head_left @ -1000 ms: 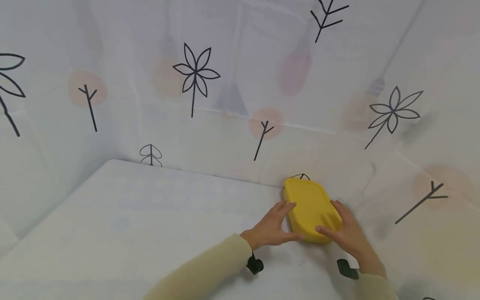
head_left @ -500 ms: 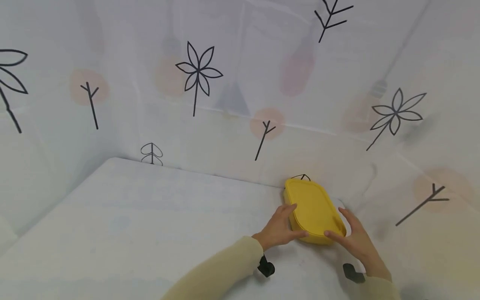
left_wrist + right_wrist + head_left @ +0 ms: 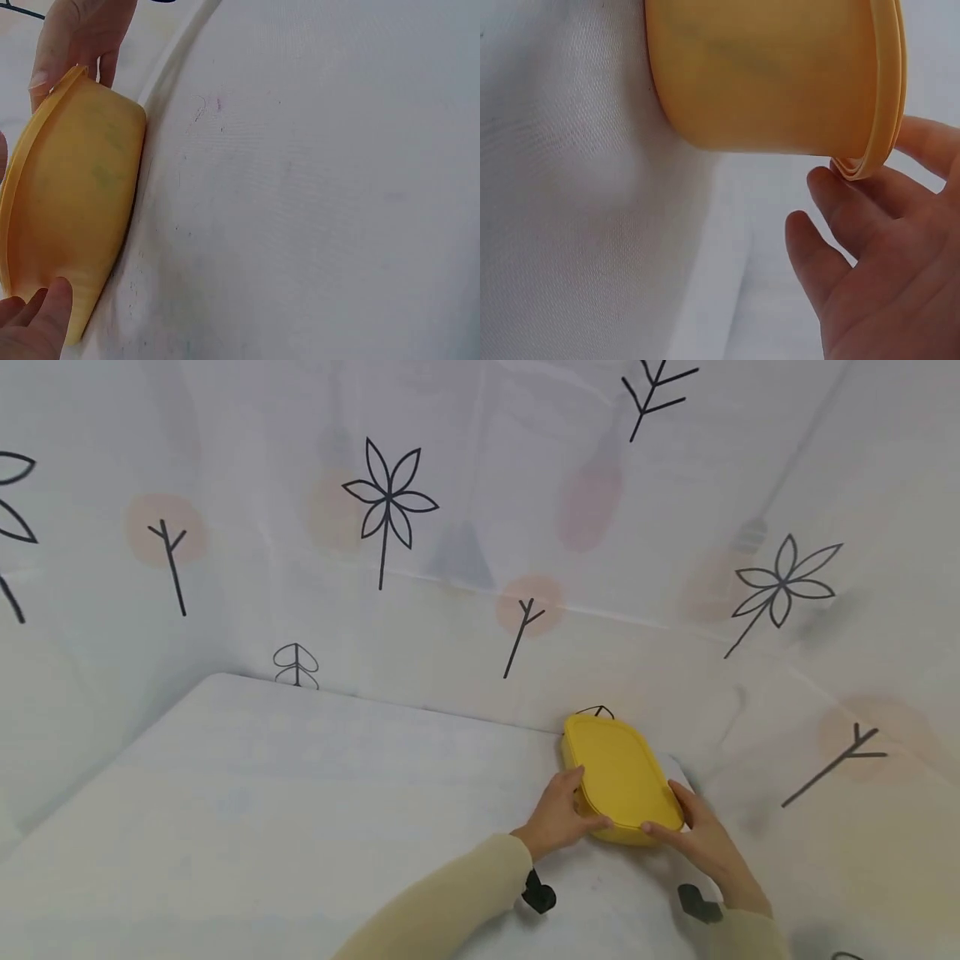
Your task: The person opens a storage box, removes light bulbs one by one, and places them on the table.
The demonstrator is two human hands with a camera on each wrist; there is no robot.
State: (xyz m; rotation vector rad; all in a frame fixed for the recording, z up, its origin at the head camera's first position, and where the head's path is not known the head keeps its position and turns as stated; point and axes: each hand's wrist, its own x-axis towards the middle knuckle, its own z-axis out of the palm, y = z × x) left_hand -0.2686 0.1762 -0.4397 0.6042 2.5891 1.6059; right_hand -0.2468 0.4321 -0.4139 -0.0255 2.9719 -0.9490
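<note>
A yellow lidded food container [image 3: 618, 777] stands at the table's far right, close to the wall cloth. My left hand [image 3: 553, 820] is on its left side and near corner, fingers on the wall and thumb by the front rim. In the left wrist view, those fingertips [image 3: 57, 300] meet the container's side wall [image 3: 86, 180]. At the near right corner my right hand [image 3: 708, 843] holds the rim between thumb and fingers. Up close, right-hand fingers touch the underside of the lid's rim [image 3: 889, 82]; two lower fingertips [image 3: 802, 225] hang free. The container's inside is hidden.
White cloth covers the table [image 3: 300, 827]. A white hanging cloth [image 3: 465, 635] printed with flowers and twigs rises behind and to the right. The table's far right corner [image 3: 671, 768] shows just beyond the container. A dark wrist device [image 3: 538, 893] sits under the left sleeve.
Both hands have closed in on the container: the left has shifted right along its near side, and the right's fingers now meet the rim. The container stays in about the same place.
</note>
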